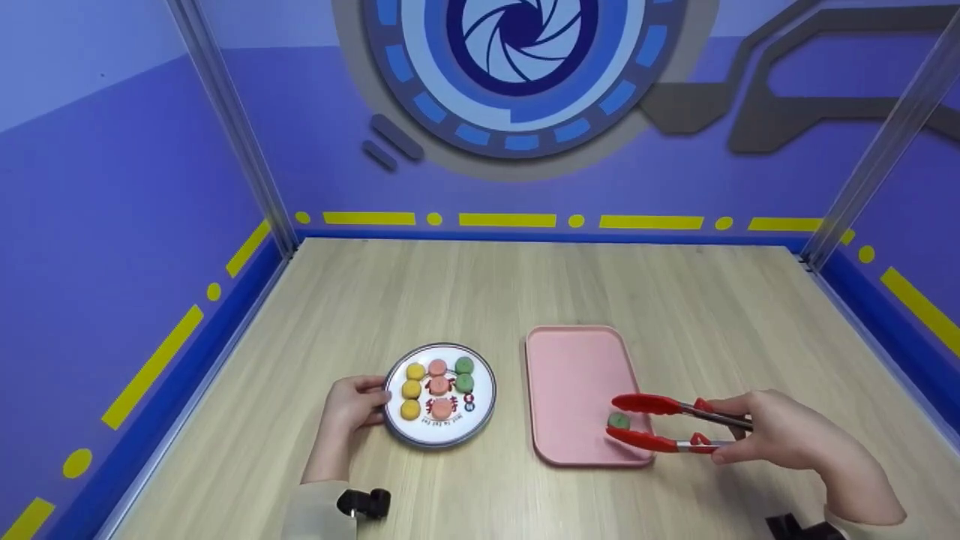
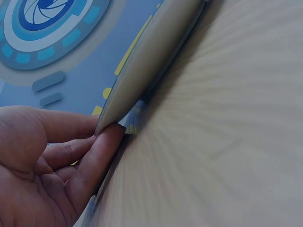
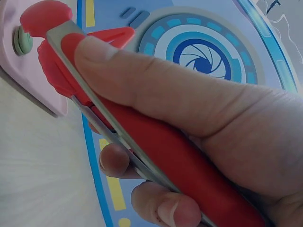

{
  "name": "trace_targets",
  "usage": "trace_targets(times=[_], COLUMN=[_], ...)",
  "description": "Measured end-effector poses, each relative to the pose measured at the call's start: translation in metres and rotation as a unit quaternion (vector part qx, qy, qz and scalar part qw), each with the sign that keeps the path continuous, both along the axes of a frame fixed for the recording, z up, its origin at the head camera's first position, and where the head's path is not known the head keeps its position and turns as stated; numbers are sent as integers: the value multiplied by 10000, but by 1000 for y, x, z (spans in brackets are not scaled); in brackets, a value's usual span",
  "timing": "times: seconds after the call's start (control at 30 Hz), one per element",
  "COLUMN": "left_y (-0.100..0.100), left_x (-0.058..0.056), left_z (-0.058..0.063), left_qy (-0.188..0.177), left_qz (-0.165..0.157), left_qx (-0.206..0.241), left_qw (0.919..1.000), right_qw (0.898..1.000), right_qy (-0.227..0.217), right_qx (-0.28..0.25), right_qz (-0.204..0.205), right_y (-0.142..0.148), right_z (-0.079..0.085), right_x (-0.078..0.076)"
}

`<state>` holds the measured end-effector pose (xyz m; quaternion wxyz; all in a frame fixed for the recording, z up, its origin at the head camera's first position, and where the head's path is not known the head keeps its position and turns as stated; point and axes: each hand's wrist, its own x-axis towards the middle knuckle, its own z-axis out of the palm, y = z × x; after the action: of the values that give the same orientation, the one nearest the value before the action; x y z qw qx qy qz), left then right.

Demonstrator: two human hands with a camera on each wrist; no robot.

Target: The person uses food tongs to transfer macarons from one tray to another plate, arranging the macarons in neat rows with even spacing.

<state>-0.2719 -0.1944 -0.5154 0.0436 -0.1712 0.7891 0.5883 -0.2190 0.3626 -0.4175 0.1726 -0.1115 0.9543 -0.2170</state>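
Observation:
My left hand (image 1: pixel 356 409) pinches the left rim of a round white plate (image 1: pixel 469 429); in the left wrist view, thumb and fingers meet at the plate's edge (image 2: pixel 142 66). On the plate, small macarons stand in columns: yellow macarons (image 1: pixel 411 389), pink macarons (image 1: pixel 438 385) and two green macarons (image 1: pixel 464 365). My right hand (image 1: pixel 787 427) grips red-tipped metal tongs (image 1: pixel 652 405). The tong tips are spread apart on either side of a green macaron (image 1: pixel 619 421) lying on the pink tray (image 1: pixel 577 360). In the right wrist view, the thumb presses along the tongs' handle (image 3: pixel 165 146).
Plate and tray sit side by side on a light wooden table (image 1: pixel 487 285), with a gap between them. Blue-purple panels (image 1: pixel 510 187) with yellow dashes enclose the back and sides. A black strap device (image 1: pixel 364 502) is on the left wrist.

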Motion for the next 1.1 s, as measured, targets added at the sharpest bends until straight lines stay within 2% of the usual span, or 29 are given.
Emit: trace_targets(times=[0.4,0.63,1.1], left_y=[-1,1,0], left_x=[1,1,0], left_z=[1,2,-1], left_qy=[30,58,89], left_qz=[0,21,-10], left_qx=[4,-5,-32], left_qw=[10000,10000,10000], right_qw=[10000,9998,9996], right_qy=[23,-55,-76], right_qx=[43,143,193], right_qz=[19,-154,-191], right_y=[4,4,4], right_z=[-4,-4,-4], right_x=[3,2,1])
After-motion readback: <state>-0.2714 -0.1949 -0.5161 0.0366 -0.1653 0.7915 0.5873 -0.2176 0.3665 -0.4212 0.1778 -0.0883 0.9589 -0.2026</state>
